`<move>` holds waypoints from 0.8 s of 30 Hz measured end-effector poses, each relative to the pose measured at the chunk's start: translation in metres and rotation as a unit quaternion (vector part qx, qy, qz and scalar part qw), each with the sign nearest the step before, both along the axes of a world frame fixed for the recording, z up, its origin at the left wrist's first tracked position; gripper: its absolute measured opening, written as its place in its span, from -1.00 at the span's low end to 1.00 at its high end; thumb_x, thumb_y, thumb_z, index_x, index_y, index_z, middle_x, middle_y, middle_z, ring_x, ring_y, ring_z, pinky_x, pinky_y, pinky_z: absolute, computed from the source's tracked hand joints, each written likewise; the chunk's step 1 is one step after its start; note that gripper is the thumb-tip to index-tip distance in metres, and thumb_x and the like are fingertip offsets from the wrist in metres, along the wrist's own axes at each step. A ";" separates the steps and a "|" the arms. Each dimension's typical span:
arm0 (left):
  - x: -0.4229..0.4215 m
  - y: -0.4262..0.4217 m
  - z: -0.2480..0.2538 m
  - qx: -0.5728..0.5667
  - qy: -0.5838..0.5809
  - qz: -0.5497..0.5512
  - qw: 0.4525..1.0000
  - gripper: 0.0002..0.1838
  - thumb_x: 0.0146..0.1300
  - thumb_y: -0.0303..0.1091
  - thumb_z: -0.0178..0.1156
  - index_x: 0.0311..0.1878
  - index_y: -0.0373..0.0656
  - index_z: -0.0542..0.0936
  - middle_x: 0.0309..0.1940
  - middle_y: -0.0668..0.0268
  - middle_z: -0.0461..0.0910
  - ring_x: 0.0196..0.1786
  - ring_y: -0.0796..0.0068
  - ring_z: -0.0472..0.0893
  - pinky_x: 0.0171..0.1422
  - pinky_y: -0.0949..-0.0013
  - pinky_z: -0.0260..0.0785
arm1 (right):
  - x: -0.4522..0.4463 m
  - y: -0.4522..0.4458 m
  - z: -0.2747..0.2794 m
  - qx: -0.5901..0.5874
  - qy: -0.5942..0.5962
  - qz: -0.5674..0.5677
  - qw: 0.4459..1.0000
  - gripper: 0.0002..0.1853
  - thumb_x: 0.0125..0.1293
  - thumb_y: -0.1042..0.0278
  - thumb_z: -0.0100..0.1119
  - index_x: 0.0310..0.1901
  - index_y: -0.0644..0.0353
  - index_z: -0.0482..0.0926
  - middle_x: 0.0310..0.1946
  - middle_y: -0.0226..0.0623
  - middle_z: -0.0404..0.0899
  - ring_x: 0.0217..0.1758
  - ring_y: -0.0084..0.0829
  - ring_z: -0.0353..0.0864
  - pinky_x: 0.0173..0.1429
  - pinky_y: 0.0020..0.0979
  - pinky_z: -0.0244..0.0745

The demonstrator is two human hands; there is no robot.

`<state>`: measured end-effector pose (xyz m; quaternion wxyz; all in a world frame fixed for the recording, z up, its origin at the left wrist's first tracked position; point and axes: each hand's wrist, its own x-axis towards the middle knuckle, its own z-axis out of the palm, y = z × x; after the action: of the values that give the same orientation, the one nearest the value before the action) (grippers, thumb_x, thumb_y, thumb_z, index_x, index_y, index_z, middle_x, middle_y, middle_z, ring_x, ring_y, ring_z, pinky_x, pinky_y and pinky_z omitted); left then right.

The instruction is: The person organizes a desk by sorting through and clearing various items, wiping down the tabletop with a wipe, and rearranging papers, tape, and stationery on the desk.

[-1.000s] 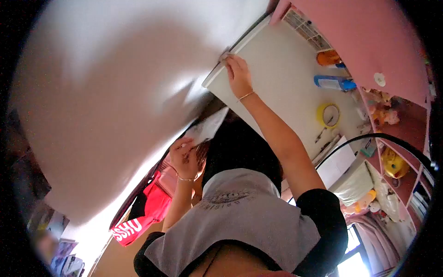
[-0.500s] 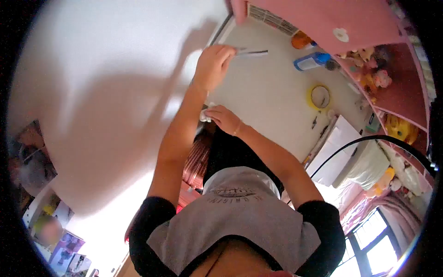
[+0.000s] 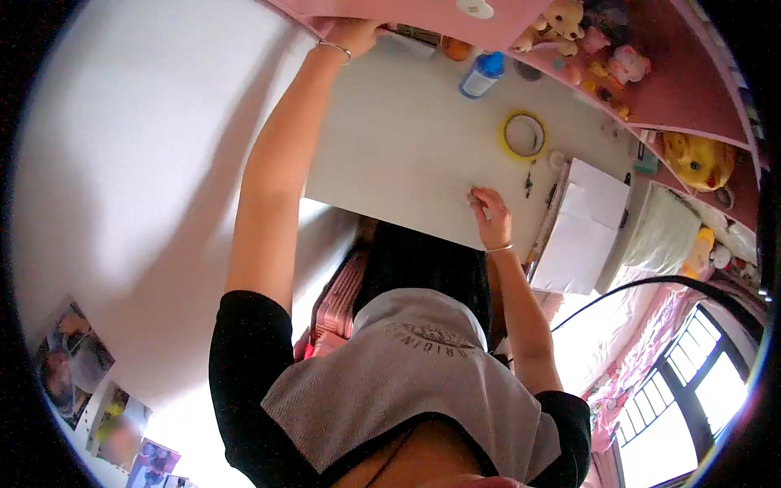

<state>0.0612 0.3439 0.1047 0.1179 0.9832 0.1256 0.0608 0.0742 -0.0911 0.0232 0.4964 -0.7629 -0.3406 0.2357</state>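
My left hand (image 3: 355,37) reaches to the far left corner of the white desk (image 3: 390,146), just under the pink shelf (image 3: 504,20). Its fingers are partly hidden by the shelf edge, and what they hold, if anything, does not show. Over the desk's near right part, my right hand (image 3: 495,220) has its thumb and fingers pinched on a small whitish wad (image 3: 472,195), like crumpled tissue. Beyond this hand lie a roll of tape (image 3: 508,145) with a yellow rim and a small dark keychain-like item (image 3: 529,180).
A blue bottle (image 3: 482,76) and an orange object (image 3: 455,49) stand at the back. White papers (image 3: 587,195) lie on the right. Plush toys (image 3: 561,20) and a yellow bag-like item (image 3: 698,161) fill the shelves. A white wall (image 3: 146,163) borders the left; a black cable (image 3: 643,282) arcs across the right.
My left hand has moved forward to the back corner; the slim dark-tipped item it held no longer shows. My right hand has moved right, from the desk's left edge to over its surface.
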 end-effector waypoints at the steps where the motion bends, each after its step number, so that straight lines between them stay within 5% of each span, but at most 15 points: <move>1: 0.004 0.002 0.001 0.010 0.026 -0.003 1.000 -0.78 0.16 -0.31 0.13 -0.12 -0.08 0.52 -0.13 0.18 0.56 -0.04 0.11 0.51 0.02 0.14 0.33 | 0.000 0.004 -0.002 0.012 -0.005 -0.006 1.000 -0.75 0.06 0.66 0.15 -0.17 0.27 0.55 -0.17 -0.15 0.57 -0.18 -0.32 0.58 -0.13 -0.43 0.51; 5: 0.001 0.006 -0.033 0.109 -0.080 0.065 0.989 -0.68 0.04 -0.27 0.13 -0.09 -0.10 0.52 0.06 0.18 0.42 0.20 0.08 0.29 0.25 0.06 0.13 | -0.001 0.031 0.005 0.030 -0.010 -0.011 0.999 -0.74 0.06 0.64 0.16 -0.16 0.28 0.54 -0.18 -0.17 0.57 -0.14 -0.29 0.56 -0.06 -0.37 0.47; 7: -0.005 -0.013 -0.019 0.180 -0.083 0.102 0.975 -0.58 -0.04 -0.28 0.22 -0.04 -0.10 0.51 0.08 0.18 0.41 0.26 0.04 0.24 0.27 0.03 0.08 | 0.001 0.049 0.008 0.012 -0.118 -0.034 0.992 -0.74 0.06 0.61 0.16 -0.15 0.27 0.54 -0.16 -0.17 0.57 -0.10 -0.23 0.53 0.01 -0.30 0.41; 10: -0.028 -0.004 -0.042 0.128 -0.159 0.062 0.977 -0.54 -0.04 -0.24 0.27 -0.01 -0.10 0.49 0.22 0.13 0.30 0.30 0.06 0.21 0.26 -0.11 0.05 | 0.000 0.081 -0.018 0.000 -0.133 -0.081 0.988 -0.72 0.06 0.58 0.14 -0.12 0.25 0.53 -0.14 -0.16 0.54 -0.04 -0.14 0.47 0.10 -0.22 0.32; 13: -0.061 -0.042 -0.039 0.054 -0.310 0.135 0.939 -0.76 -0.01 -0.53 0.18 -0.21 -0.09 0.52 -0.14 0.26 0.52 -0.07 0.16 0.48 -0.02 0.18 0.32 | 0.000 0.126 -0.037 0.010 -0.138 -0.097 0.986 -0.69 0.07 0.57 0.10 -0.09 0.23 0.52 -0.14 -0.14 0.51 -0.02 -0.10 0.44 0.10 -0.19 0.31; 16: -0.125 -0.107 -0.043 0.025 -0.319 0.236 0.917 -0.70 -0.05 -0.58 0.24 -0.19 -0.14 0.51 -0.10 0.19 0.51 0.02 0.12 0.44 0.12 0.15 0.26 | 0.007 0.182 -0.049 0.035 -0.205 -0.077 0.975 -0.66 0.08 0.58 0.07 -0.04 0.23 0.50 -0.15 -0.11 0.48 -0.03 -0.09 0.42 0.08 -0.17 0.32; 24: -0.292 -0.238 -0.069 -0.124 -0.201 0.375 0.896 -0.76 -0.03 -0.66 0.14 -0.27 -0.14 0.52 -0.14 0.17 0.49 -0.07 0.12 0.48 0.02 0.18 0.31 | -0.014 0.305 -0.062 0.058 -0.319 0.030 0.946 -0.71 0.02 0.54 0.07 -0.17 0.12 0.57 -0.18 -0.19 0.52 -0.06 -0.19 0.45 0.04 -0.16 0.30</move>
<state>-0.2306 0.1058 0.0356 0.2301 0.8074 0.4652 0.2806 0.0604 0.2136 -0.0389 0.3982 -0.7573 -0.5170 -0.0251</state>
